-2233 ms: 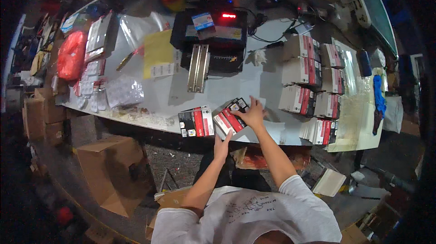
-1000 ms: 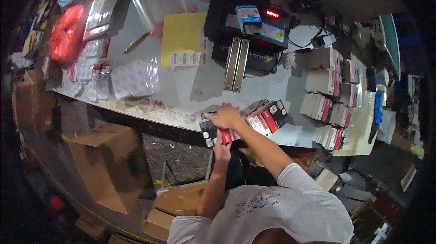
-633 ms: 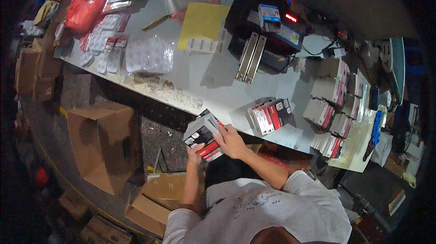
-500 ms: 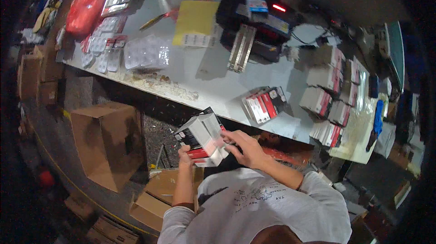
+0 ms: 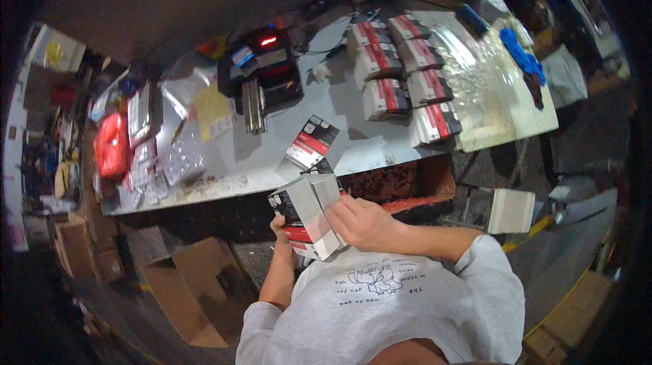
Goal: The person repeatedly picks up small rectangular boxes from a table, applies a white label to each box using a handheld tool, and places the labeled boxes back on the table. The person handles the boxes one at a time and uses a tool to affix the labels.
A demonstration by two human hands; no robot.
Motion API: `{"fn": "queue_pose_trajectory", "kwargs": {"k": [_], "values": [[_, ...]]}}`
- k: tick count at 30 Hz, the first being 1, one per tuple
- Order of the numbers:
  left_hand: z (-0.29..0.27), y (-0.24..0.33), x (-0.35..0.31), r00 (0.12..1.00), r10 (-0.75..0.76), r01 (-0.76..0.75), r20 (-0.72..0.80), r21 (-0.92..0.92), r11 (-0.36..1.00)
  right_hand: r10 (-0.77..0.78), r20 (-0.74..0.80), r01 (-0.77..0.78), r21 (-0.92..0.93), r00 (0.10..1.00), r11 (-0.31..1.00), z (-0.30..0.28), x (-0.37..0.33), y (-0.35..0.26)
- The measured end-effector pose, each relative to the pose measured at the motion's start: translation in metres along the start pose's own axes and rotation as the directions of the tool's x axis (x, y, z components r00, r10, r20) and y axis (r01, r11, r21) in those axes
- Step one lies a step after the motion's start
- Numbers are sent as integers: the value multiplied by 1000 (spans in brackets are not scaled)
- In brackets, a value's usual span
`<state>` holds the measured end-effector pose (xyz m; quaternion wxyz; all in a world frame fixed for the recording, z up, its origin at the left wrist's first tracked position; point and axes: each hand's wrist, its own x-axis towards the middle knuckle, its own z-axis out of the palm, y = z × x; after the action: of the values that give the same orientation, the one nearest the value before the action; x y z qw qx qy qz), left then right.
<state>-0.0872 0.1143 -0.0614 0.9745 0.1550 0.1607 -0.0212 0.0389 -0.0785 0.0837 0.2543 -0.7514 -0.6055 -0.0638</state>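
Note:
In front of my chest, a thick stack of printed cards (image 5: 299, 214) in black, red and white stands tilted. Its left side rests in my left hand (image 5: 280, 229), thumb over the printed face and the other fingers mostly hidden. At the right side, my right hand (image 5: 361, 221) has its fingers bent and closed against the card edges, where part of the stack fans apart. Just beyond, a small pile of matching cards (image 5: 312, 142) lies at the table's near edge.
Several piles of cards (image 5: 386, 97) stand in rows on the table (image 5: 224, 175), right of a black machine (image 5: 275, 66) with a red display. Clear plastic trays (image 5: 182, 163) and a red bag (image 5: 111, 148) lie left. An open cardboard box (image 5: 187, 290) sits below.
My view has swung to the right. The right hand has moved in against the stack's edge and its fingers have closed there. The left hand keeps its hold.

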Motion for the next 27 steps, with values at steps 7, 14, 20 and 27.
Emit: {"fn": "queue_pose_trajectory", "kwargs": {"k": [7, 14, 20, 27], "values": [[45, -29, 9, 996, 54, -58, 77, 40, 998, -49, -140, 25, -168, 989, 985, -22, -35, -3], [61, -41, 4, 1000, 23, -23, 5, 78, 997, 103, -9, -101, 107, 995, 989, -43, -56, -1], [54, -69, -28, 997, 83, -76, -11, 279, 957, 211, 313, -327, 384, 926, 863, -47, -91, -8], [33, -70, -41, 990, 134, -124, -44, 188, 974, 139, 11, -134, 345, 990, 929, -4, -114, -14]]}}
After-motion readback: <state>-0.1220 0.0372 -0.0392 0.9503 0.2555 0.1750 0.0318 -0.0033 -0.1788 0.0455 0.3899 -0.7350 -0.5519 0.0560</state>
